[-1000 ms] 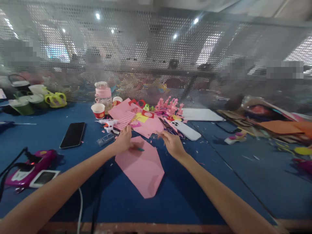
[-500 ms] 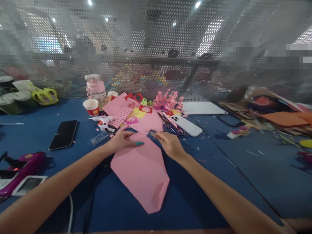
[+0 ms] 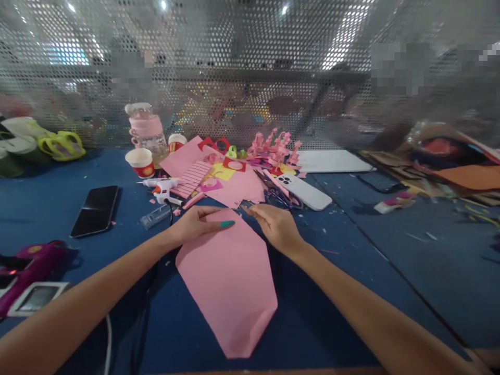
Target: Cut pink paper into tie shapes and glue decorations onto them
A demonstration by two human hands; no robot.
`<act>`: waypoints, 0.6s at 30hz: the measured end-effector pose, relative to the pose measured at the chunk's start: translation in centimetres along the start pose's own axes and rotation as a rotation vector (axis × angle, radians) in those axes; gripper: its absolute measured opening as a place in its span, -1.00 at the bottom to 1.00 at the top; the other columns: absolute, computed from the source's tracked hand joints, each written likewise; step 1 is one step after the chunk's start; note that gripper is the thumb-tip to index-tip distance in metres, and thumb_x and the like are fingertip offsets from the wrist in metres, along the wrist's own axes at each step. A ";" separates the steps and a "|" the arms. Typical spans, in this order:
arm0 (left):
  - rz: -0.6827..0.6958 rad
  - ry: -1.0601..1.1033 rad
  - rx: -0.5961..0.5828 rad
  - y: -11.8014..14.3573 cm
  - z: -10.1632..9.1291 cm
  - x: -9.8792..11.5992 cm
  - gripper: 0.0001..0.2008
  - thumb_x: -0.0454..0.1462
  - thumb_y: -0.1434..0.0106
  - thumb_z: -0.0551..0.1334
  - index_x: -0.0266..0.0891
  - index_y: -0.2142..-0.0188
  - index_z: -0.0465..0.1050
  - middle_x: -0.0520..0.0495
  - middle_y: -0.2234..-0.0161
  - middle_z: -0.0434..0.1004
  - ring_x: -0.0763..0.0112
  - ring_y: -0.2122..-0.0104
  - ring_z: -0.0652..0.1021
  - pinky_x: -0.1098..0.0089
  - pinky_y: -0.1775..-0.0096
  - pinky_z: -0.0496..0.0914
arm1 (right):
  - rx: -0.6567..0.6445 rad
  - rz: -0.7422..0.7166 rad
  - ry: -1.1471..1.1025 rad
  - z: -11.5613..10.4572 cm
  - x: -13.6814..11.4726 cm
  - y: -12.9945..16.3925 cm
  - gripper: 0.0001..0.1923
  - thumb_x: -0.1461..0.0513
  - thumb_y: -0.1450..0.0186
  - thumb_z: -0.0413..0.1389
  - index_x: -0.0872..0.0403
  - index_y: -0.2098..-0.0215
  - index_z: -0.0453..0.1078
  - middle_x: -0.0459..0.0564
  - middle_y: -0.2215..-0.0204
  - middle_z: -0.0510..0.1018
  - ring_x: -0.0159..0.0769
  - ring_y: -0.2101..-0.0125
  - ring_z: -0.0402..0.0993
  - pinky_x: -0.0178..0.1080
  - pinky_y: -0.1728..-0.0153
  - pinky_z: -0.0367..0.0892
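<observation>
The left arm is slanting in from the near left, and its left hand [image 3: 195, 225] is lying over the far left edge of the pink paper [image 3: 230, 281], thumb stretching right across the top. This grip is pinching the sheet, which is lying mid-table [image 3: 312, 333] between the forearms, its near right corner curling up. The right arm is angling in from the near right; its right hand [image 3: 278, 225] is bending inward, fingertips bunching just beside the paper's far edge. Whether that grip is grasping anything, I cannot tell.
</observation>
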State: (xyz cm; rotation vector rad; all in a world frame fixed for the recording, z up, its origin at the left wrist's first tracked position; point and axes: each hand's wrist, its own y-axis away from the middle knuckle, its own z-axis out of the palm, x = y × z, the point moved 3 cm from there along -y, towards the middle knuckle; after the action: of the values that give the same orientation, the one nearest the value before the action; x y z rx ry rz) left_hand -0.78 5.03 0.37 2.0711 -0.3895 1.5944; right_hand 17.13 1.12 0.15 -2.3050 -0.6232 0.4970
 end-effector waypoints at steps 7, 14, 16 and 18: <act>0.018 0.018 -0.044 0.1 0.0 0.2 -0.50 -0.10 0.11 0.35 -0.19 0.14 0.46 -0.06 0.15 0.51 0.22 0.16 0.50 0.28 0.12 0.39 | -0.011 -0.006 -0.003 0.0 -0.2 -0.1 -0.62 0.19 -0.34 -0.21 0.12 0.40 0.40 0.06 0.49 0.56 -0.32 0.49 0.49 -0.36 0.51 0.28; 0.031 0.009 -0.105 0.2 0.0 0.4 -0.50 -0.12 0.08 0.33 -0.20 0.11 0.44 -0.04 0.11 0.49 0.21 0.10 0.47 0.30 0.09 0.39 | -0.068 0.042 -0.001 0.3 -0.1 0.0 -0.68 0.22 -0.32 -0.17 0.10 0.40 0.39 0.04 0.50 0.56 -0.32 0.48 0.48 -0.37 0.49 0.27; 0.036 0.006 -0.117 0.2 0.1 0.5 -0.53 -0.13 0.06 0.33 -0.18 0.12 0.44 -0.02 0.12 0.49 0.23 0.10 0.47 0.32 0.09 0.39 | -0.079 0.043 -0.001 0.3 -0.1 0.0 -0.67 0.23 -0.32 -0.17 0.11 0.40 0.39 0.05 0.50 0.55 -0.32 0.48 0.48 -0.36 0.49 0.27; 0.032 0.011 -0.120 0.2 0.1 0.4 -0.54 -0.13 0.06 0.32 -0.17 0.12 0.44 -0.01 0.12 0.50 0.25 0.12 0.48 0.33 0.11 0.40 | -0.084 0.043 -0.010 0.3 -0.1 0.0 -0.66 0.22 -0.33 -0.18 0.12 0.41 0.39 0.06 0.51 0.55 -0.31 0.48 0.48 -0.36 0.49 0.27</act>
State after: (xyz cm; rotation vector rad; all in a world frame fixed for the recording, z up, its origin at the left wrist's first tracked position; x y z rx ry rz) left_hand -0.72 4.84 0.82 1.9742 -0.5038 1.5608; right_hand 16.90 1.20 -0.08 -2.4006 -0.6107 0.5116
